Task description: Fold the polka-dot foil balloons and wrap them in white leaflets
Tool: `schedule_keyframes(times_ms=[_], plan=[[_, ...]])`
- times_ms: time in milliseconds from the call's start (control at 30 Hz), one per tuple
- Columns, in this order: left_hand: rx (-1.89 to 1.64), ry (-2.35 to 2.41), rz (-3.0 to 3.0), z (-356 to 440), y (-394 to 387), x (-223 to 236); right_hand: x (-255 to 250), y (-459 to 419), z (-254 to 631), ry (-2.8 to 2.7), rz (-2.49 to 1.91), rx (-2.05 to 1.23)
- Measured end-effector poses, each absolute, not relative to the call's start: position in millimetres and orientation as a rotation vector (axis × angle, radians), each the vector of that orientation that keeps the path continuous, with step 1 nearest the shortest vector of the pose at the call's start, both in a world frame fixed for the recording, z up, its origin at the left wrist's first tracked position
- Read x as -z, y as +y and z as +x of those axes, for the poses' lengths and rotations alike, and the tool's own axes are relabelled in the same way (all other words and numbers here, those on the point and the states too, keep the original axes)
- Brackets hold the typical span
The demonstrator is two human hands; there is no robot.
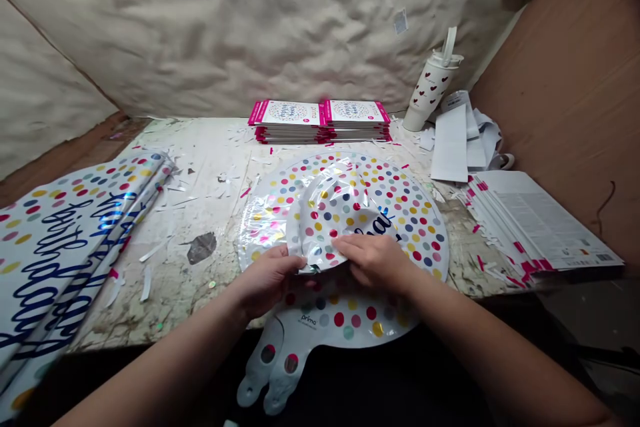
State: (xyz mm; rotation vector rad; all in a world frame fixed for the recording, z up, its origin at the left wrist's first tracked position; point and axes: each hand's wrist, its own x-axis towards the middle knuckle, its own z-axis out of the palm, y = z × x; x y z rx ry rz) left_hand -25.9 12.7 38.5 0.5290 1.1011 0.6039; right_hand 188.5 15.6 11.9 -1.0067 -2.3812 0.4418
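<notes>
A flat foil balloon (325, 207) with coloured dots and dark blue lettering lies in front of me, its near part folded up and over. My left hand (273, 278) pinches the left end of the folded edge between thumb and fingers. Closed on the same balloon is my right hand (376, 261), its fingertips pressing on the dotted fold and partly covering the lettering. Beneath it spreads another round dotted foil balloon (420, 213). Two balloon tails (267, 353) with round holes hang over the table's front edge, under my left wrist.
More printed foil balloons (75, 240) lie stacked at the left. Two piles of pink-edged packets (320, 121) stand at the back. A white tumbler with hearts (431, 87), white paper strips (450, 143) and a fanned stack of cards (545, 227) are at the right. Paper scraps litter the worn table (200, 180).
</notes>
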Motion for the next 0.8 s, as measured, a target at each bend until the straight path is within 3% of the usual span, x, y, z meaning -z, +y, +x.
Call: schedule_keyframes(times_ms=[133,267,367,467,567,667,800], plan=[[-0.615,1.142,0.588,-25,18,-44,-21,33,194,-1.631,-1.129,-0.79],[-0.617,1.291,0.662,-47,31,-44,-26,81,239,-0.745,-1.205,-0.733],[-0.48,1.536,1.11,-65,46,-48,-14,106,269,-0.318,-1.181,-0.781],[-0.65,1.821,1.906,-53,66,-53,4,112,282,-0.247,-1.187,-0.858],[-0.487,1.502,2.482,-12,93,-46,16,113,285,-0.184,-1.183,-0.885],[0.003,1.159,2.662,28,126,-27,19,116,291,-0.145,-1.19,-0.894],[0.133,1.293,2.607,48,152,-14,20,118,301,-0.133,-1.218,-0.945]])
